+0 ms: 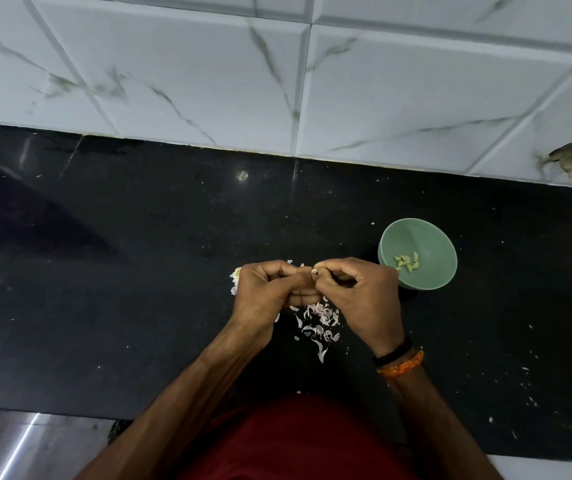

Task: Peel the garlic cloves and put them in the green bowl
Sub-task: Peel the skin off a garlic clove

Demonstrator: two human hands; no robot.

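Red cloth (298,441) covering the person's front fills the near bottom edge, and both bare forearms reach away from it over a black speckled counter (139,271); the right wrist carries a black band (392,352) and, just nearer, an orange thread band (401,366). Both hands meet at the middle of the counter, knuckles up, thumbs and forefingers pressed together; the left hand (267,292) is curled closed with its fingertips pinching a small pale garlic clove (315,270), and the right hand (364,296) pinches the same clove from the other side, its remaining fingers folded in; how much skin remains on the clove cannot be told, since only a sliver shows between the fingertips. Beneath and just near of the hands lies a loose heap of pinkish-white peels (319,323), spread on the counter between the two wrists; a whitish clump of garlic (235,276) peeks out at the far-left side of the left hand, mostly hidden by it. Just right of the right hand stands the green bowl (426,237), upright on the counter, its near-left rim partly covered by the right knuckles; several peeled cloves (406,262) rest at its bottom. Small white flecks dot the counter to the right; beyond the counter's far edge rises a white marble-veined tiled wall (208,71).
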